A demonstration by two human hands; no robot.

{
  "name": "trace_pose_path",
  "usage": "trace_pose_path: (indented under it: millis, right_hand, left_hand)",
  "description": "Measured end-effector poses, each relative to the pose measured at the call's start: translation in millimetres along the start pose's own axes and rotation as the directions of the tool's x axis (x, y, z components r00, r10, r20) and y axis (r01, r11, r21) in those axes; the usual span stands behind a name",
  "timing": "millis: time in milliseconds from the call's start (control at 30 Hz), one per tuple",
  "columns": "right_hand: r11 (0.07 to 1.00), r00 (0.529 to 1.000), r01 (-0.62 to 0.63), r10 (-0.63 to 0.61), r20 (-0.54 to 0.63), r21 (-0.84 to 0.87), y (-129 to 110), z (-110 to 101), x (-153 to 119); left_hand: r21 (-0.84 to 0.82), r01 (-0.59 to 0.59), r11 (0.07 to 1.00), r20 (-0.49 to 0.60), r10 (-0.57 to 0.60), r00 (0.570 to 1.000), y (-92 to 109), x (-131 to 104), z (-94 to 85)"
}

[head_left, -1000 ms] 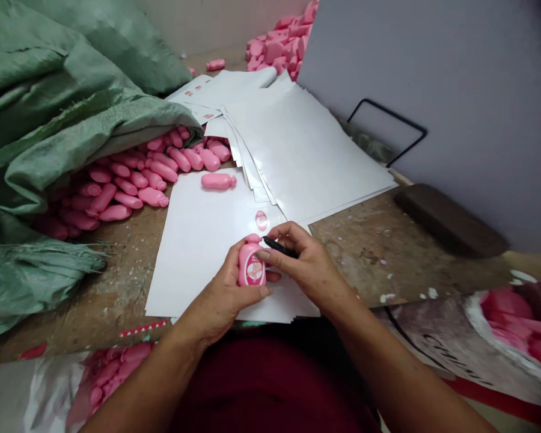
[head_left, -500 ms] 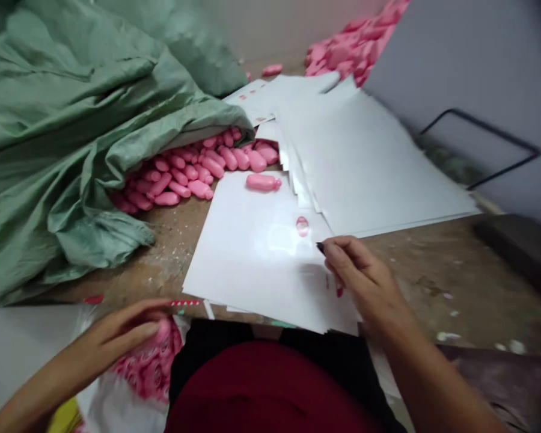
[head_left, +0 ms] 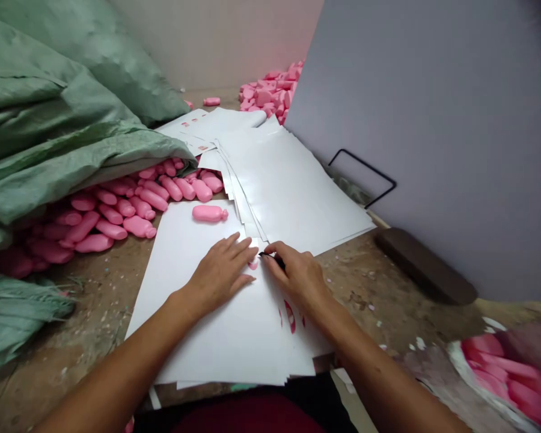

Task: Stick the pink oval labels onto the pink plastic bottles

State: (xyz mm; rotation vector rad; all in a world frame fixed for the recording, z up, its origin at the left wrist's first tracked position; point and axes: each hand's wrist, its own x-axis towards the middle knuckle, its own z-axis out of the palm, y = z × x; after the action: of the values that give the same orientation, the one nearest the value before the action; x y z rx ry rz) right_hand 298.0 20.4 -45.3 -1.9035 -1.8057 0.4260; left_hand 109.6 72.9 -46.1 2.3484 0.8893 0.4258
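My left hand (head_left: 222, 268) lies flat on a white sticker sheet (head_left: 198, 331), its fingers spread. Beside its fingertips a small pink-and-white sticker (head_left: 253, 263) shows in part. My right hand (head_left: 300, 278) pinches a thin black pointed tool (head_left: 273, 258), whose tip is at the sheet near that sticker. What kind of tool it is, I cannot tell. A pink bottle-shaped piece (head_left: 210, 213) rests on the sheet's far part. More red-and-pink stickers (head_left: 290, 317) lie by my right wrist.
Several pink bottles (head_left: 139, 207) spill from a green sack (head_left: 81, 120) at left. Another stack of white sheets (head_left: 288, 186) is behind my right hand. Further right stand a grey panel (head_left: 424, 108) with a black wire handle, a dark block (head_left: 426, 264) and a bag of pink pieces (head_left: 509, 373).
My left hand has moved from the printed bag at the table's front edge onto the sheet, beside the sticker. My right hand still holds the black tool, now close to the left fingertips. The view has shifted right.
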Motion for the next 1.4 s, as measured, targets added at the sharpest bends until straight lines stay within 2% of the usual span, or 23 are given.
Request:
trace_pose_path:
  millis: [100,267,433,767,933,1067,1133,1267,1400]
  right_hand:
    - [1.000,1.000,-0.022,0.022,0.015,-0.019,3.9,3.8,4.9]
    - [0.999,0.999,0.017,-0.015,0.052,-0.037,4.3,4.9,0.5]
    - [0.997,0.997,0.062,-0.061,0.036,-0.036,3.7,8.1,-3.4]
    - [0.995,0.996,0.075,-0.071,0.057,-0.063,1.6,9.7,-3.7]
    - [0.998,0.998,0.016,-0.013,0.054,-0.053,-2.7,8.9,1.2]
    - [0.989,0.988,-0.082,0.065,0.140,0.120,-2.3,3.3,4.7]
    - [0.982,0.987,-0.105,0.083,0.136,0.159,-1.2,1.4,4.5]
    - [1.000,0.999,-0.014,0.014,0.048,0.006,-0.4,2.4,0.5]
    - [0.996,0.998,0.042,-0.038,0.056,-0.080,-1.1,6.1,-1.6]
  left_hand:
    - [0.091,0.006,0.996,0.073,-0.012,0.997,-9.3,-10.1,13.2]
    - [0.155,0.007,0.988,0.076,-0.019,0.997,-2.9,-31.8,19.9]
    - [0.137,0.040,0.990,0.094,-0.054,0.994,-0.2,-29.8,20.1]
    - [0.103,0.059,0.993,0.093,-0.069,0.993,2.0,-28.9,20.1]
    - [0.080,0.066,0.995,0.099,-0.073,0.992,2.9,-28.3,19.3]
    - [0.086,0.054,0.995,0.072,-0.061,0.996,0.6,-29.7,20.1]
    - [0.091,0.048,0.995,0.054,-0.054,0.997,-1.3,-31.1,20.5]
    - [0.105,0.044,0.994,0.037,-0.048,0.998,-3.7,-33.5,20.8]
    - [0.027,0.069,0.997,0.005,-0.069,0.998,-3.8,-34.0,21.4]
